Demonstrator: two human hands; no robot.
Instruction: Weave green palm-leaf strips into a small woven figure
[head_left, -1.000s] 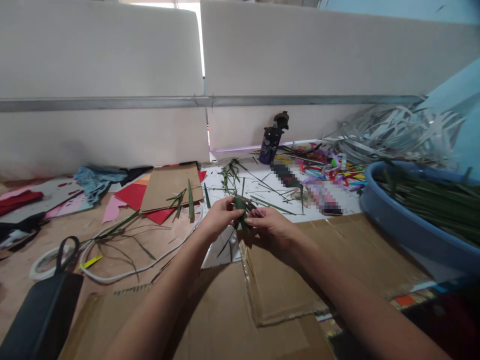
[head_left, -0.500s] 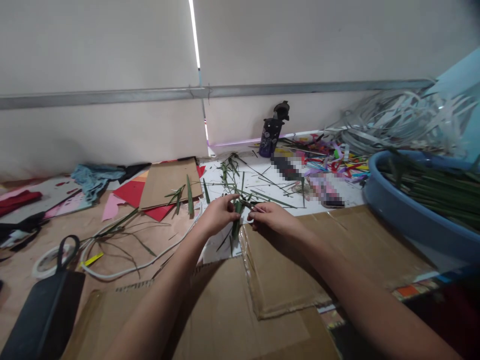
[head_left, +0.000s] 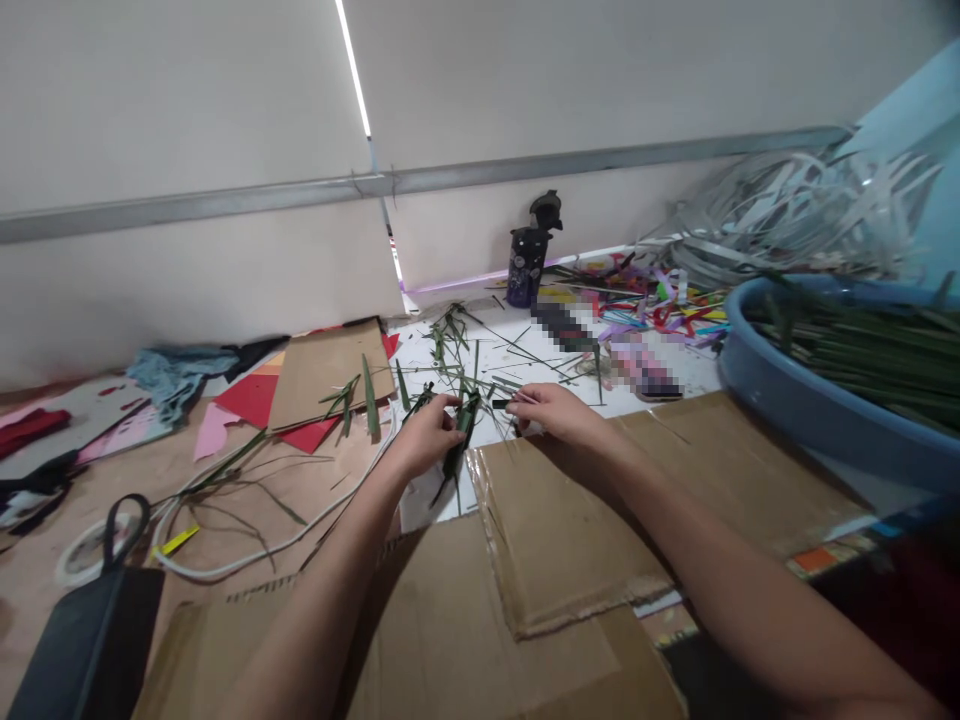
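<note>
Two bare hands out over the bench [head_left: 414, 352], near each other but apart. Left hand [head_left: 431, 437] in a pinching grip, thumb and fingers on a dark green leaf piece [head_left: 466, 415], with the lower end slanting down past the thumb. Right hand [head_left: 561, 414] just beside, with grip closed around a slim tool [head_left: 501, 404], dark tip pointing toward the leaf piece; exact kind too small to tell. Just beyond both hands, loose leaf scraps [head_left: 450, 328] strewn over white. Near the left forearm, a white cable [head_left: 262, 552], and farther left a black case [head_left: 94, 640]. Under both forearms, cardboard sheets [head_left: 570, 520]. Farther right, a blue tub [head_left: 817, 415] heaped with long green leaves [head_left: 870, 350]. Toward the wall, a dark bottle [head_left: 526, 265] upright with lid flipped up, and coloured strips [head_left: 679, 320] nearby.
</note>
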